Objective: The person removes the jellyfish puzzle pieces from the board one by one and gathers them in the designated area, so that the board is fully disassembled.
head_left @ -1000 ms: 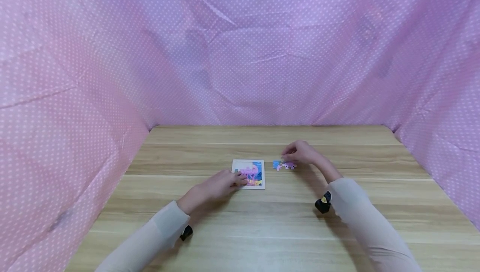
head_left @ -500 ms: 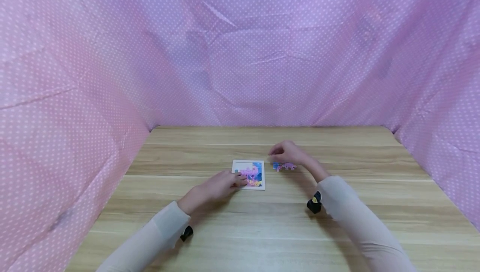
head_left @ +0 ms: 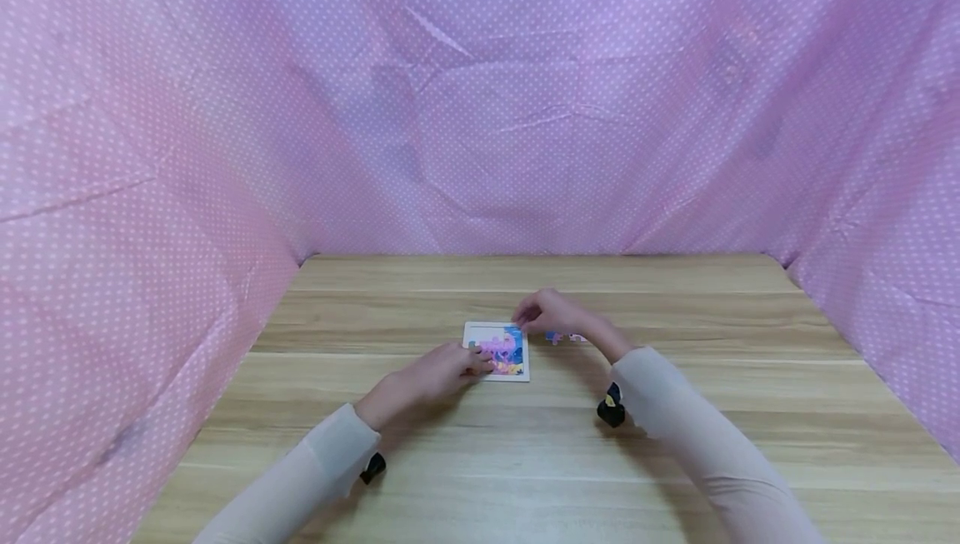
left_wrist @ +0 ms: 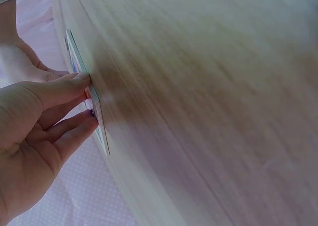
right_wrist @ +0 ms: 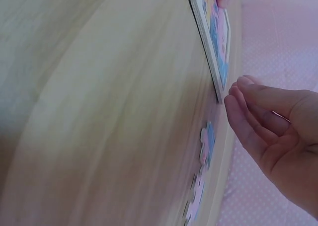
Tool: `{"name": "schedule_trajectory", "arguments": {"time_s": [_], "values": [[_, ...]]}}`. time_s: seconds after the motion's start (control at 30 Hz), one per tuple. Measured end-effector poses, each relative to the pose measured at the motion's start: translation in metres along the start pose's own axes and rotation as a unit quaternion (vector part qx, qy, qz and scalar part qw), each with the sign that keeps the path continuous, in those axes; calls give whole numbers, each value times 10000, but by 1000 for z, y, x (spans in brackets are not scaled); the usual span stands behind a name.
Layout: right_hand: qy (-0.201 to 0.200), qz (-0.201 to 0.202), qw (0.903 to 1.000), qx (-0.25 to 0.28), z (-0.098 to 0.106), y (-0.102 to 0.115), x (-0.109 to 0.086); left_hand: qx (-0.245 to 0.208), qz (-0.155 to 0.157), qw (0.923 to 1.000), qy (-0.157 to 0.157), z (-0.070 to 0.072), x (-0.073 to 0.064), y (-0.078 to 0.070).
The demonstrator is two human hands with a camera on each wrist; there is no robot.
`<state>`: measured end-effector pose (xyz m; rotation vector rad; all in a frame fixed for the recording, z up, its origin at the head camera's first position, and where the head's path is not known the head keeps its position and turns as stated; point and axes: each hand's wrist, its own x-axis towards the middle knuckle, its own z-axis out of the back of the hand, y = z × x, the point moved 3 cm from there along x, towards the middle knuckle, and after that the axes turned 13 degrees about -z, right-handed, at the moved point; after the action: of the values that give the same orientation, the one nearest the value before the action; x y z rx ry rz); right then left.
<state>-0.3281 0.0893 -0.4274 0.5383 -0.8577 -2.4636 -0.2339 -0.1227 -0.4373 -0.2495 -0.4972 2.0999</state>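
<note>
A white-framed jigsaw puzzle board (head_left: pixel 495 324) lies on the table, partly filled with a pink and blue picture. My left hand (head_left: pixel 446 366) grips its left side, the thumb at the edge and fingertips on the picture in the left wrist view. My right hand (head_left: pixel 547 311) is at the board's upper right corner, thumb and fingertips drawn together in a pinch on a small puzzle piece mostly hidden by the fingers. Loose on the table right of the board lie a blue and pink puzzle piece (right_wrist: pixel 208 144) and a pink puzzle piece (right_wrist: pixel 197 198).
The wood-grain table (head_left: pixel 480 461) stretches out on all sides of the board. Pink dotted cloth (head_left: pixel 480 111) hangs behind the table and along both sides. A black wrist device (head_left: pixel 611 406) hangs below the right sleeve, another black device (head_left: pixel 372 467) below the left.
My right hand has moved left from over the loose pieces to the upper right corner of the puzzle board, uncovering those pieces. The left hand has stayed on the board.
</note>
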Motion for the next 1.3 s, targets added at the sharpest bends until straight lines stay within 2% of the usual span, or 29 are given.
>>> {"name": "schedule_trajectory", "arguments": {"time_s": [0.3, 0.87, 1.3], "values": [[179, 11, 9995, -259, -7, 6, 10, 33, -13, 10000, -6, -1, 1, 2], [483, 10, 9970, -601, -12, 7, 15, 40, 33, 10000, -32, -1, 1, 3], [457, 82, 9919, -1186, -13, 12, 19, 39, 18, 9999, -103, -2, 1, 4]]}}
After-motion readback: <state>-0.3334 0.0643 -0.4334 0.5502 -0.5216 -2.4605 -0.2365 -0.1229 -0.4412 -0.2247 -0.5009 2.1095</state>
